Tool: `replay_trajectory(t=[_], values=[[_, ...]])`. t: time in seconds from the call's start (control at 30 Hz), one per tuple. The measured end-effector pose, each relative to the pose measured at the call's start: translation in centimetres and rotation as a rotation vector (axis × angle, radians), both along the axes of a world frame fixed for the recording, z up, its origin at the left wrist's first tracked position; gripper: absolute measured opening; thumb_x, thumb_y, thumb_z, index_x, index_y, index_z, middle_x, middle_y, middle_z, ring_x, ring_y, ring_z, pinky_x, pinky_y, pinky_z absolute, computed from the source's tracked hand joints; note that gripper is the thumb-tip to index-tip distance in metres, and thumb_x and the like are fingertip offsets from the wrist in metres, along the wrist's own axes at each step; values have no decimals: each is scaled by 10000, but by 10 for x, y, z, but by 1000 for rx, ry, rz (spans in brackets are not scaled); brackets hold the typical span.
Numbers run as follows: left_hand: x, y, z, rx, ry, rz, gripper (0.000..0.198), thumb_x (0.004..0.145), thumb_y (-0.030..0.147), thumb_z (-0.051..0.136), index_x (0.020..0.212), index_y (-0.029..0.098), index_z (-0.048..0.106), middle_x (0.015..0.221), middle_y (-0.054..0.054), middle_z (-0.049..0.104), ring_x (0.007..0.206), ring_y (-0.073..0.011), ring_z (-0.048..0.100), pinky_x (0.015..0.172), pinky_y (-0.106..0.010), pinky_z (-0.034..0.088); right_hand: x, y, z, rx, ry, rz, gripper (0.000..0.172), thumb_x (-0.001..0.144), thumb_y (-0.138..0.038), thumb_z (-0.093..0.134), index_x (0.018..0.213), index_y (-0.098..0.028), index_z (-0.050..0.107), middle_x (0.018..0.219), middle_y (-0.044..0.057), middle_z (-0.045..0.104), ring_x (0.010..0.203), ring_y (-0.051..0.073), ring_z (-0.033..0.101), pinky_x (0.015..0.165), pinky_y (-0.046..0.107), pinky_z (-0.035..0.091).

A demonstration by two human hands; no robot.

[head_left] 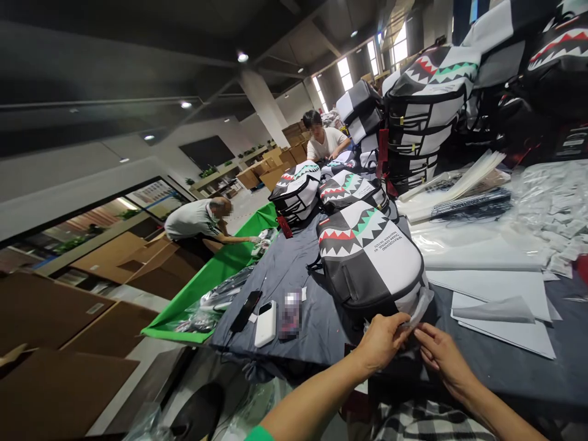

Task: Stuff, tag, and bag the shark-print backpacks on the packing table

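A black-and-white checked backpack [367,257] with a red-and-green shark-mouth print lies at the near edge of the cloth-covered table. At its lower right corner, my left hand [383,340] pinches a strip of translucent plastic [420,309] that stands up past the fingers. My right hand [441,355] is close beside it, fingers bent and pressed together near the strip's lower end. What those fingertips hold, if anything, is hidden.
More backpacks [351,190] lie behind, with a tall stack [418,122] at the right rear. White sheets [505,324] and plastic bags [478,245] cover the right side. A white power bank [265,323] and phone [245,311] lie left. Two people work beyond, one at a green bin [184,306].
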State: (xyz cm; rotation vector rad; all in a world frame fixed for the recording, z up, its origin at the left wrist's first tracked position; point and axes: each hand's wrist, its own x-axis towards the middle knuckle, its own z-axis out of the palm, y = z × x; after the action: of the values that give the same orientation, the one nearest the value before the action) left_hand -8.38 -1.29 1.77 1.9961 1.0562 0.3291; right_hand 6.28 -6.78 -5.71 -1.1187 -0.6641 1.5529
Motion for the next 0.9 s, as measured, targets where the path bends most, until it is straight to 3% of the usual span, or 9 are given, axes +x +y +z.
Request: replay_trajectory(t=[0.2, 0.27, 0.37, 0.5, 0.57, 0.63, 0.73, 0.8, 0.9], values=[[-3, -2, -2, 30, -60, 114, 442, 909, 335, 619, 1329, 206, 579, 768, 4, 708, 635, -133, 606, 627, -209, 476, -6, -8, 10, -77, 751, 118, 470, 648, -320, 899, 664, -190, 447, 511, -149, 283, 418, -2, 15, 336, 94, 120], [-4, -1, -4, 15, -100, 132, 415, 899, 330, 646, 1290, 202, 599, 947, -30, 762, 740, -148, 671, 691, -221, 521, -5, -2, 8, -51, 848, 108, 504, 718, -261, 833, 582, -195, 352, 476, -150, 218, 414, -1, -13, 333, 73, 112], [-3, 0, -13, 129, -38, -2, 296, 967, 302, 559, 1222, 182, 651, 1108, -69, 764, 902, -183, 725, 808, -255, 563, 0, 3, 5, -23, 863, 33, 533, 757, -213, 773, 543, -200, 286, 451, -151, 166, 406, -6, -43, 327, 66, 92], [-12, -2, -38, 789, 208, -324, 423, 1035, 204, 359, 1396, 79, 539, 1246, -153, 716, 1132, -226, 687, 981, -321, 538, 19, -5, 4, -57, 684, -20, 300, 671, -251, 850, 766, -184, 573, 495, -151, 293, 387, -8, 26, 327, 91, 138], [-24, -5, -53, 1155, 330, -407, 464, 1020, 188, 391, 1457, 61, 478, 1472, -176, 560, 1361, -267, 532, 1135, -403, 432, 31, -10, 3, -101, 482, 4, 427, 671, -340, 867, 1007, -215, 635, 497, -142, 346, 365, 9, 141, 338, 111, 185], [-40, -7, -66, 1397, 447, -420, 490, 1000, 200, 442, 1488, 167, 473, 1638, -85, 351, 1502, -281, 335, 1219, -457, 316, 45, -12, 2, -116, 219, 21, 619, 698, -459, 845, 1216, -230, 594, 499, -123, 416, 360, 40, 272, 348, 132, 220], [-67, -13, -73, 1513, 560, -397, 514, 962, 187, 486, 1449, 348, 523, 1688, 102, 201, 1564, -228, 162, 1264, -430, 214, 65, -5, 0, -63, -128, -14, 787, 689, -591, 802, 1320, -196, 547, 518, -79, 513, 393, 98, 427, 358, 176, 295], [-85, -18, -69, 1499, 554, -422, 445, 955, 199, 512, 1367, 343, 602, 1678, 119, 230, 1559, -221, 168, 1272, -438, 166, 74, 5, 0, -21, -247, -79, 789, 651, -617, 802, 1272, -183, 583, 576, -35, 583, 444, 132, 506, 381, 214, 374], [-104, -25, -55, 1418, 278, -359, 202, 963, 226, 547, 1051, 276, 721, 1449, 40, 599, 1389, -200, 458, 1235, -438, 211, 78, 19, 0, 8, -275, -170, 699, 561, -559, 844, 1129, -205, 645, 803, 60, 703, 633, 205, 652, 492, 282, 529]])
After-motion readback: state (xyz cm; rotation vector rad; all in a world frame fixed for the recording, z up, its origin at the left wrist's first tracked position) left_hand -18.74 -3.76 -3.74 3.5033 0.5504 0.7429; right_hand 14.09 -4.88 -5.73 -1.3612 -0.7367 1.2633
